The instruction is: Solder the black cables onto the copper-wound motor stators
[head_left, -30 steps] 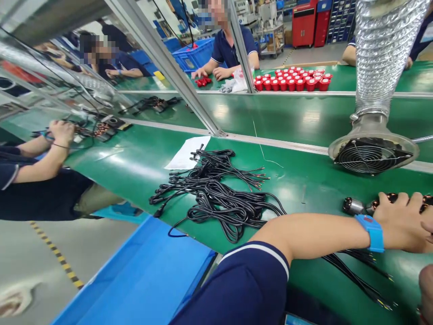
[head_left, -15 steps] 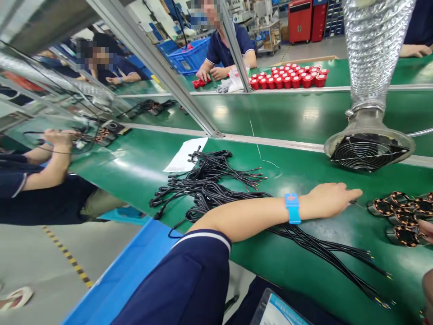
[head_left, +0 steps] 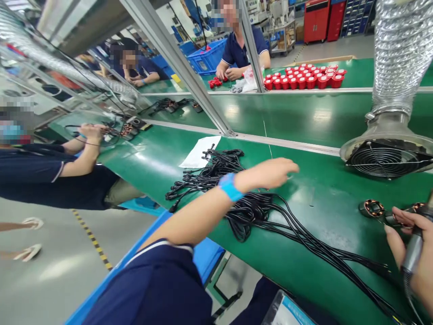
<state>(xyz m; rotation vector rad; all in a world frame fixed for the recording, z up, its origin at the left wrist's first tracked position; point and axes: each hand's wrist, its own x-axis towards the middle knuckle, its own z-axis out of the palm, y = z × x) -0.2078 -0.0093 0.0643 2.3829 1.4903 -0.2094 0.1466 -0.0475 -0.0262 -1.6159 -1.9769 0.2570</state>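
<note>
My left hand (head_left: 270,174), with a blue wristband (head_left: 232,187), is above the bench beside a bundle of black cables (head_left: 246,214). Motion smears its fingers, and I cannot make out whether anything is between them. At the right edge, my right hand (head_left: 419,266) is wrapped round a corded, grey-bodied tool that looks like a soldering iron (head_left: 413,253); its tip does not show. That hand's fingertips are close to ring-shaped motor stators with copper windings (head_left: 372,208), partly hidden by the hand. Stripped cable ends lie towards the lower right.
A fume duct with a fan grille (head_left: 375,160) hangs over the bench (head_left: 324,189). A white paper (head_left: 199,153) lies behind the cables, near a metal post (head_left: 203,90). Red cups (head_left: 304,80) stand on the far bench. A co-worker (head_left: 77,158) sits at the left.
My left hand has moved left, away from the stators to above the cables. My right hand with the corded tool has come further into view. The whole view has shifted, moving the background rightward.
</note>
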